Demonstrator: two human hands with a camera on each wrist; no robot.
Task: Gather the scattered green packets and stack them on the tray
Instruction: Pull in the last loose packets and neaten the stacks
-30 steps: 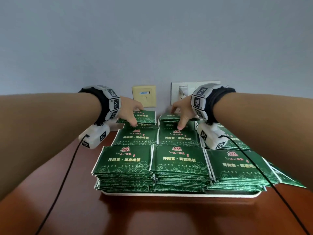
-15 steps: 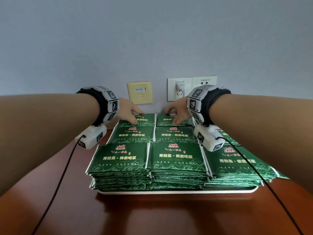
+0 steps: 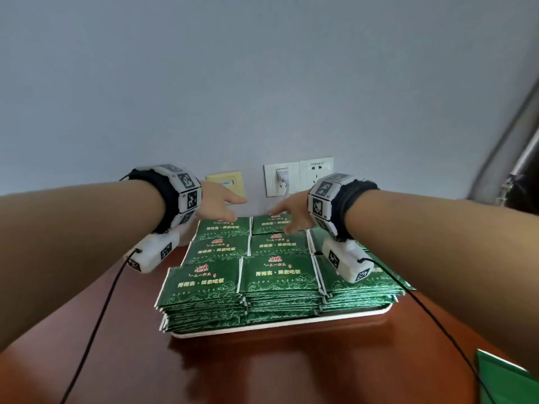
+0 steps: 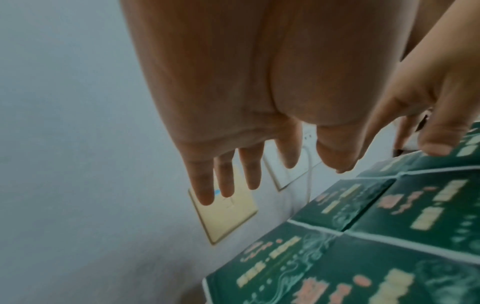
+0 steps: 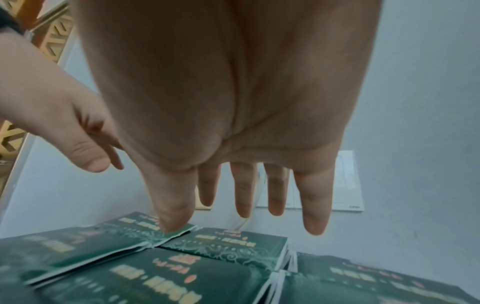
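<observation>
Green packets (image 3: 278, 277) lie in neat stacks, three rows deep, on a white tray (image 3: 291, 325). My left hand (image 3: 221, 206) hovers over the back left stack (image 3: 224, 228), fingers straight and spread, holding nothing; the left wrist view shows the same hand (image 4: 283, 158) empty. My right hand (image 3: 288, 220) is flat over the back middle stack (image 3: 269, 228). In the right wrist view that hand (image 5: 244, 205) is spread, its thumb tip at the far corner of a packet (image 5: 124, 236). One more green packet (image 3: 504, 380) lies on the table at the bottom right.
The tray sits on a brown wooden table (image 3: 262, 371) close to a grey wall. White sockets (image 3: 299, 179), one with a plug in it, and a yellow wall plate (image 3: 224, 182) are just behind the hands. Black wrist cables (image 3: 96, 325) hang down on both sides.
Both hands have lifted off the back-row packets and their fingers have straightened. The packets they pressed now lie flat on the stacks.
</observation>
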